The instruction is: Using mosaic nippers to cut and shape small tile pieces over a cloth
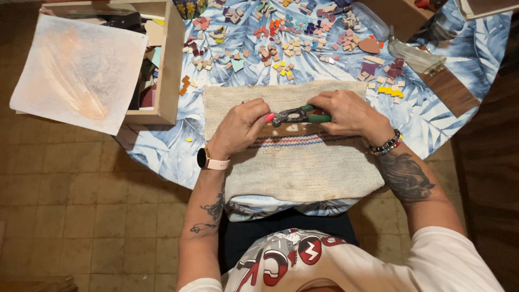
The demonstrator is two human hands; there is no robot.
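My right hand [350, 113] grips the green handles of a pair of tile nippers [296, 114] over a beige woven cloth [303, 167] spread on the table. The nippers' dark jaws point left toward my left hand [240, 127]. That hand, with a watch on its wrist, pinches the end of a long brown tile piece [294, 130] lying just under the jaws. Whether the jaws bite the piece is hidden by my fingers.
Several small coloured mosaic pieces [281, 48] lie scattered across the round table's blue leaf-print cover [162, 151]. A wooden box [170, 70] of tile scraps, partly under a smudged white sheet [81, 70], stands at the left. A dark wood board [451, 92] and a clear bag [413, 57] lie at the right.
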